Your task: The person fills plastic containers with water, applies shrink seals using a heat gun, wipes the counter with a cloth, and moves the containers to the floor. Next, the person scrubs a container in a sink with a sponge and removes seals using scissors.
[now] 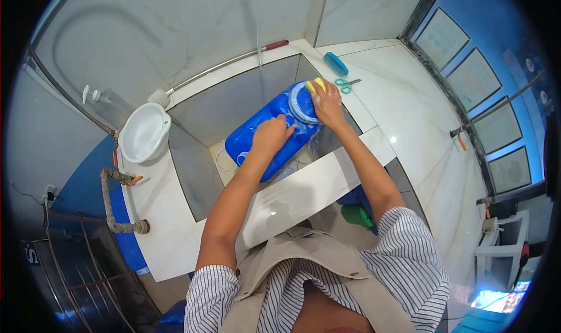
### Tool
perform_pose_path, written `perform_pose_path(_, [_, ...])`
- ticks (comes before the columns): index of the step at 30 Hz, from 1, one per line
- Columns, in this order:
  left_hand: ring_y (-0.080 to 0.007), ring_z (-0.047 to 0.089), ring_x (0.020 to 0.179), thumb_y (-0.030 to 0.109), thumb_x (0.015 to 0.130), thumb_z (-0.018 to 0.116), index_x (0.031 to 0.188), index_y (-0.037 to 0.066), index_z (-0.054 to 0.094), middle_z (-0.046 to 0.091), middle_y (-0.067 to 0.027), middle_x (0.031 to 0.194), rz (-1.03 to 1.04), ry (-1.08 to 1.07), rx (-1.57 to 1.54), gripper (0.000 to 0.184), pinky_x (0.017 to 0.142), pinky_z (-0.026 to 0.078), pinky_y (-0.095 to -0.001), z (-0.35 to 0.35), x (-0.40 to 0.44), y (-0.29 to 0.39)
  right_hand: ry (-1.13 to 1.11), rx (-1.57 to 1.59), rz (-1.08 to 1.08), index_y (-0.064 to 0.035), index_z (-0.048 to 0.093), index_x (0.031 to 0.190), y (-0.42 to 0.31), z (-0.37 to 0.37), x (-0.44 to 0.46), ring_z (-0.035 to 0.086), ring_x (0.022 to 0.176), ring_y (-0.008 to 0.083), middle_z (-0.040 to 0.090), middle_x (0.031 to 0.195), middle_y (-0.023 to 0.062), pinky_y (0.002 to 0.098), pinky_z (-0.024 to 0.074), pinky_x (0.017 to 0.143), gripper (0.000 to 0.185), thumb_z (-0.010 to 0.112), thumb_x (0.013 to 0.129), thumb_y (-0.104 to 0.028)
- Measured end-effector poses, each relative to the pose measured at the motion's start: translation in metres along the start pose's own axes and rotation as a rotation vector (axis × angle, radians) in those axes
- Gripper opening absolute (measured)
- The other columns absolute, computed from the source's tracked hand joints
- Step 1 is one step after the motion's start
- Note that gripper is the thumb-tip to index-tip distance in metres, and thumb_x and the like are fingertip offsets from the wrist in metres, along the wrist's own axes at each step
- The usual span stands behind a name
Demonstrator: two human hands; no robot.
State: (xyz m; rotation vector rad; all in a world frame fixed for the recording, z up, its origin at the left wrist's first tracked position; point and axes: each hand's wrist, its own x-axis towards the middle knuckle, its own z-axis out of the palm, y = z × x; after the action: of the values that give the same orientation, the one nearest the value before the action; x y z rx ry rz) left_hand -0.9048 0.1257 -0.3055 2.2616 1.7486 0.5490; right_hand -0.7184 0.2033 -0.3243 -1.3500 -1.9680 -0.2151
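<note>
A blue plastic drum (257, 132) lies tilted in the deep grey sink (201, 120). White suds ring its round mouth (303, 103) and run down its side. My left hand (270, 136) is closed on a raised part of the drum's upper side, probably a handle; the fingers partly hide it. My right hand (328, 106) presses a yellow sponge (316, 86) against the rim of the mouth, its fingers curled over the sponge. Thin white tubing or cord (220, 160) and some water show at the sink bottom.
Right of the sink, a teal brush (335, 63) and green-handled scissors (346, 86) lie on the counter. At the left stand a white basin (144, 134) and a pump bottle (111, 103). A long-handled brush (225, 65) rests along the back edge. A pipe (107, 201) rises at the left.
</note>
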Motion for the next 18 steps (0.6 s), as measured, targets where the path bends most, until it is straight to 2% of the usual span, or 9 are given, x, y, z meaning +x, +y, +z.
perform_pose_path(2, [-0.0357, 0.064, 0.069, 0.036, 0.082, 0.059, 0.09, -0.002, 0.058, 0.064, -0.0212, 0.074, 0.021, -0.044, 0.041, 0.038, 0.063, 0.051, -0.0442, 0.005, 0.005, 0.013, -0.023, 0.023, -0.007, -0.0085, 0.059, 0.109, -0.014, 0.007, 0.012, 0.046, 0.11, 0.0343, 0.051, 0.118, 0.0174, 0.046, 0.0352, 0.095, 0.032, 0.052, 0.081, -0.024])
perform_pose_path(4, [-0.0357, 0.063, 0.071, 0.037, 0.083, 0.059, 0.087, -0.003, 0.058, 0.063, -0.0215, 0.074, 0.036, -0.09, 0.03, 0.04, 0.064, 0.05, -0.0458, 0.006, 0.012, 0.018, -0.331, 0.208, -0.484, -0.0063, 0.063, 0.097, -0.024, -0.001, 0.011, 0.05, 0.106, 0.0319, 0.057, 0.108, 0.0151, 0.0436, 0.037, 0.094, 0.027, 0.052, 0.079, -0.023])
perform_pose_path(6, [-0.0354, 0.063, 0.068, 0.036, 0.082, 0.06, 0.086, -0.003, 0.058, 0.062, -0.0212, 0.07, -0.009, -0.056, 0.061, 0.04, 0.062, 0.051, -0.0453, 0.007, 0.01, 0.023, -0.33, 0.249, -0.516, -0.0049, 0.064, 0.087, -0.004, -0.003, 0.033, 0.054, 0.098, 0.0307, 0.06, 0.098, 0.014, 0.0426, 0.0399, 0.089, 0.024, 0.05, 0.078, -0.022])
perform_pose_path(8, [-0.0357, 0.062, 0.064, 0.038, 0.081, 0.061, 0.086, -0.003, 0.057, 0.062, -0.0202, 0.066, -0.001, -0.095, 0.133, 0.041, 0.058, 0.051, -0.0444, 0.009, 0.011, 0.028, -0.421, 0.104, -0.25, -0.0051, 0.061, 0.081, 0.025, 0.002, 0.055, 0.053, 0.091, 0.0322, 0.059, 0.096, 0.0142, 0.043, 0.0413, 0.082, 0.018, 0.052, 0.073, -0.019])
perform_pose_path(9, [-0.0357, 0.062, 0.064, 0.038, 0.081, 0.061, 0.086, -0.003, 0.057, 0.062, -0.0202, 0.066, -0.012, -0.094, 0.142, 0.041, 0.058, 0.051, -0.0444, 0.009, 0.01, 0.03, -0.43, 0.121, -0.292, -0.0036, 0.062, 0.08, 0.022, 0.014, 0.051, 0.053, 0.083, 0.0318, 0.06, 0.09, 0.0145, 0.0436, 0.0412, 0.078, 0.02, 0.052, 0.073, -0.019])
perform_pose_path(10, [-0.0359, 0.062, 0.062, 0.039, 0.081, 0.06, 0.085, -0.003, 0.056, 0.061, -0.0198, 0.064, -0.008, -0.081, 0.131, 0.042, 0.057, 0.051, -0.0441, 0.008, 0.013, 0.03, -0.394, 0.258, -0.384, -0.0046, 0.064, 0.079, 0.011, 0.029, 0.037, 0.055, 0.087, 0.0307, 0.061, 0.089, 0.0148, 0.0419, 0.0426, 0.077, 0.022, 0.051, 0.074, -0.021])
perform_pose_path(13, [-0.0358, 0.062, 0.06, 0.041, 0.082, 0.059, 0.085, -0.002, 0.055, 0.061, -0.0195, 0.063, -0.059, -0.09, 0.137, 0.044, 0.056, 0.05, -0.0439, 0.002, 0.011, 0.023, -0.6, 0.283, -0.589, -0.0034, 0.065, 0.078, -0.006, 0.013, 0.055, 0.054, 0.088, 0.0316, 0.061, 0.089, 0.015, 0.0416, 0.0421, 0.079, 0.023, 0.05, 0.073, -0.02])
perform_pose_path(16, [-0.0367, 0.061, 0.061, 0.042, 0.082, 0.058, 0.085, -0.002, 0.054, 0.061, -0.0206, 0.064, -0.179, -0.068, 0.127, 0.044, 0.056, 0.049, -0.0448, -0.012, -0.006, 0.003, -0.649, 0.247, -0.398, -0.0021, 0.063, 0.092, 0.037, 0.053, 0.076, 0.054, 0.091, 0.0313, 0.06, 0.092, 0.0151, 0.0399, 0.0407, 0.085, 0.028, 0.046, 0.082, -0.022])
perform_pose_path(18, [-0.0379, 0.061, 0.062, 0.042, 0.083, 0.058, 0.086, -0.002, 0.054, 0.061, -0.0216, 0.065, -0.263, -0.018, 0.102, 0.044, 0.056, 0.048, -0.0456, -0.019, -0.013, -0.018, -0.562, 1.213, 0.284, -0.0006, 0.054, 0.111, 0.029, 0.066, 0.056, 0.052, 0.099, 0.0312, 0.054, 0.108, 0.0176, 0.0384, 0.0379, 0.091, 0.039, 0.036, 0.093, -0.03])
